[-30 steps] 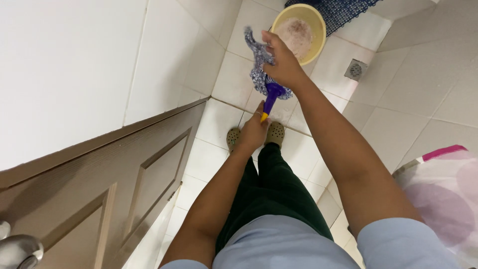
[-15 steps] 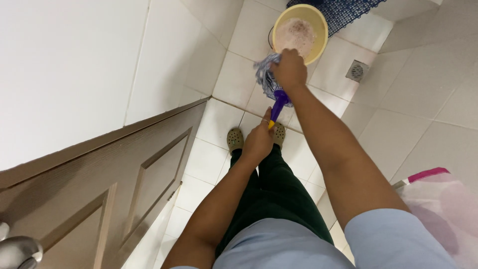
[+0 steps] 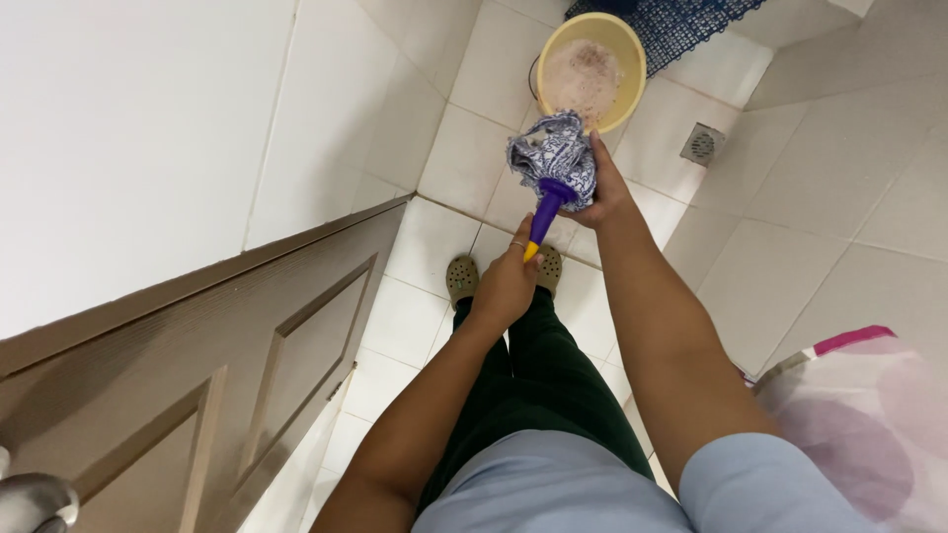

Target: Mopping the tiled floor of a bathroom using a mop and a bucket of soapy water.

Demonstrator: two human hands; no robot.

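I hold a small mop in front of me, head up. Its purple handle [image 3: 544, 214] has a yellow tip, and my left hand [image 3: 507, 286] grips that lower end. My right hand [image 3: 604, 188] wraps around the blue-and-white cloth mop head [image 3: 553, 155], which is bunched into a ball. A yellow bucket [image 3: 628, 94] with cloudy, foamy water stands on the tiled floor just beyond the mop head. My feet in olive clogs [image 3: 461, 279] show below my hands.
A brown wooden door [image 3: 197, 375] stands open at the left, with a metal handle [image 3: 35, 501] at the bottom corner. A floor drain [image 3: 702, 145] lies right of the bucket. A blue mat [image 3: 681, 25] lies behind it. Pink-patterned fabric [image 3: 859, 415] sits at the right.
My right hand has gathered the loose mop strands into a tight ball. The mop and both hands sit lower in the view, nearer my body.
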